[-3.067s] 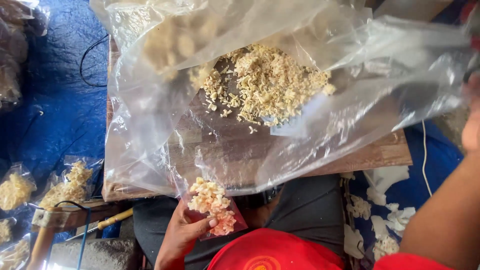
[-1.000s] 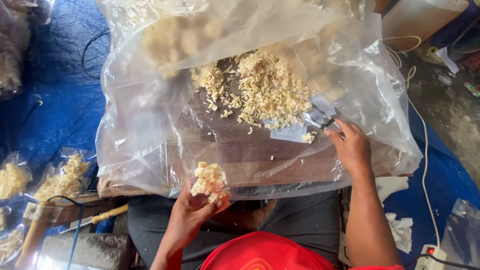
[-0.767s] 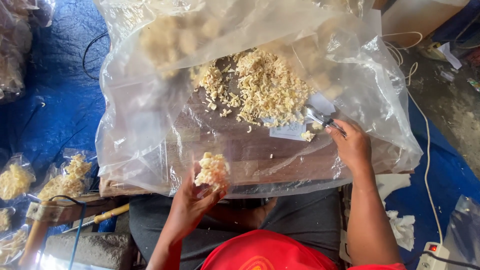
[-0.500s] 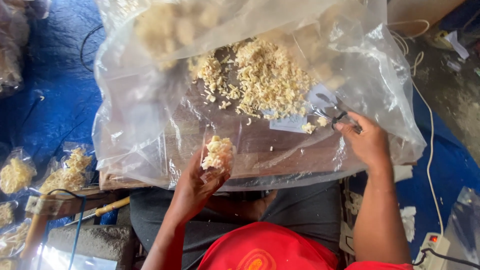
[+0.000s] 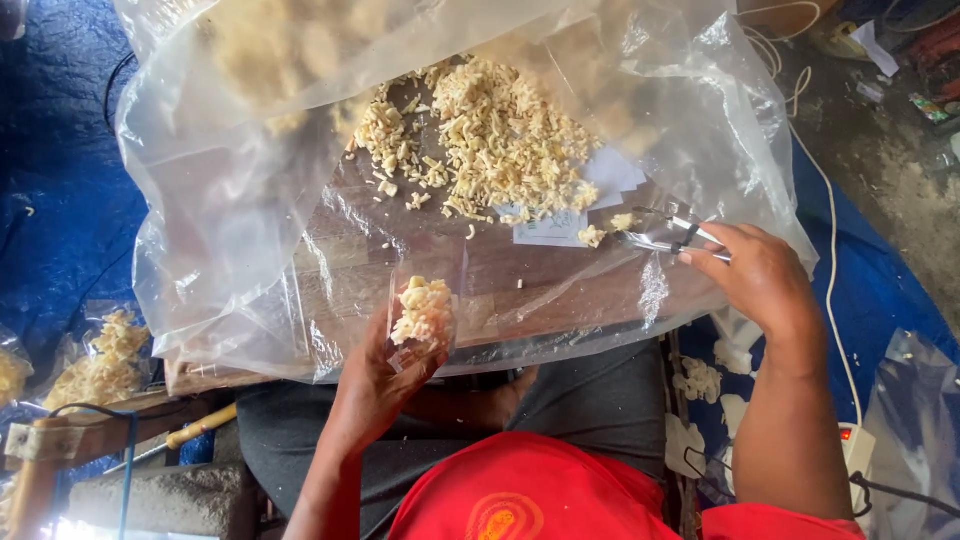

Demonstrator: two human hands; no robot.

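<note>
Wooden board (image 5: 560, 290) under clear plastic sheet (image 5: 230, 230); blue tarp (image 5: 60, 200) around.

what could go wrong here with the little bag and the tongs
The small clear bag in the left hand looks held only at its bottom, with its mouth standing open, so it might tip and spill its snack pieces. The metal tongs in the right hand are inside the big plastic bag and could snag or pierce the thin film. Loose pieces near the tong tips may scatter if nudged.
</note>
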